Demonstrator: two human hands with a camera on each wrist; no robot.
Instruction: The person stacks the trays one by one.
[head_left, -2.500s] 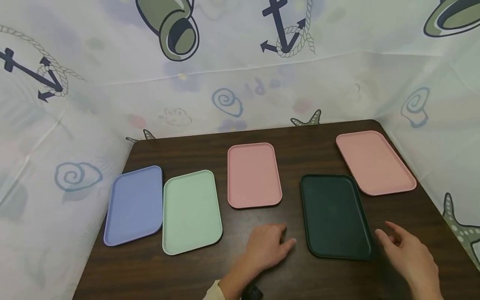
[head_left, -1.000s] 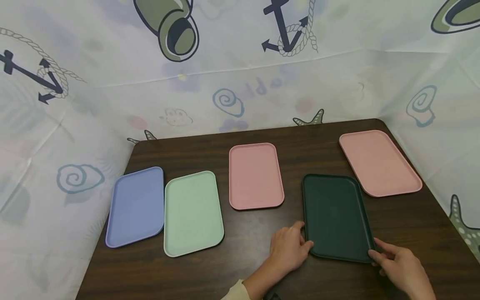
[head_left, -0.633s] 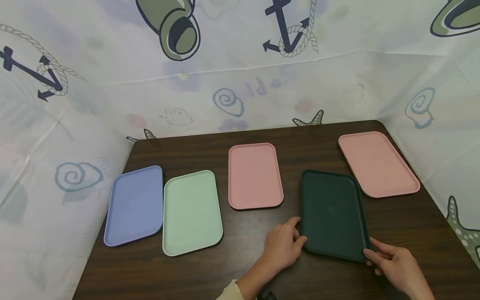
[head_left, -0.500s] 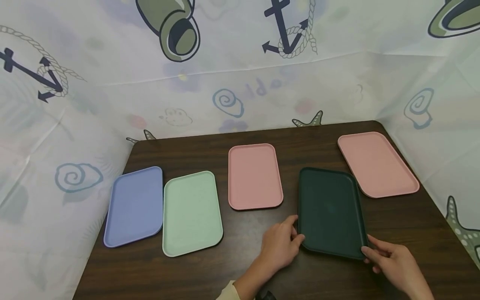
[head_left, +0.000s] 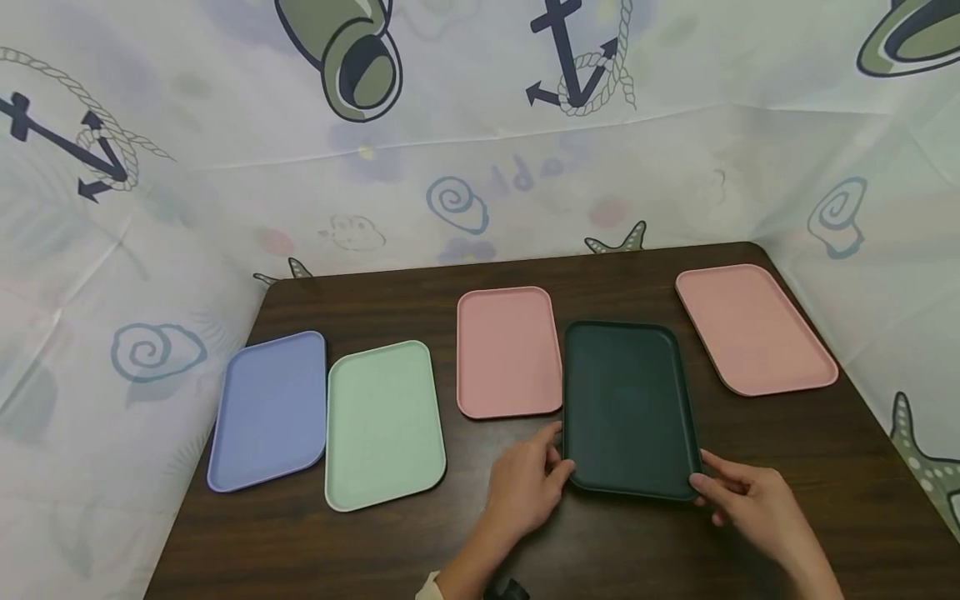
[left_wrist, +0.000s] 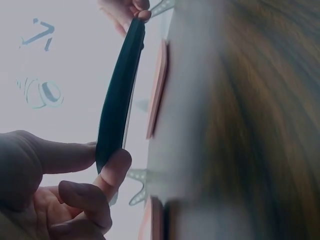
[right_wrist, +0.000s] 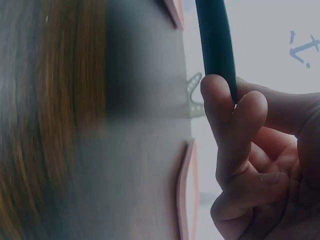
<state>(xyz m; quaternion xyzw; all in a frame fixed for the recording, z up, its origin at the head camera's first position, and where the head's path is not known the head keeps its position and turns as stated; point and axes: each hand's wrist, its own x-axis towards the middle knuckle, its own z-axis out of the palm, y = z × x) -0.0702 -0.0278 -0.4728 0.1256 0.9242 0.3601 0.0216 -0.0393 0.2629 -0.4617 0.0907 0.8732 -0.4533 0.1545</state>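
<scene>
A dark green rectangular tray (head_left: 628, 408) is held between my two hands, raised off the table in both wrist views. My left hand (head_left: 525, 483) pinches its near left corner, thumb on the top face and fingers beneath. At the near right corner my right hand (head_left: 753, 504) pinches it the same way. In the left wrist view the tray (left_wrist: 120, 95) shows edge-on, with my right hand (left_wrist: 125, 12) at its far end. A pink tray (head_left: 510, 352) lies just left of the green one, whose left edge overlaps it in the head view.
On the left of the dark wood table (head_left: 360, 554) lie a blue tray (head_left: 268, 412) and a light green tray (head_left: 386, 425), side by side. Another pink tray (head_left: 757, 329) lies at the back right. A printed curtain (head_left: 480, 125) rises behind the table and along its sides.
Both hands came to the dark green tray and took hold of its near corners. They then lifted it and carried it left and slightly away, away from the right pink tray.
</scene>
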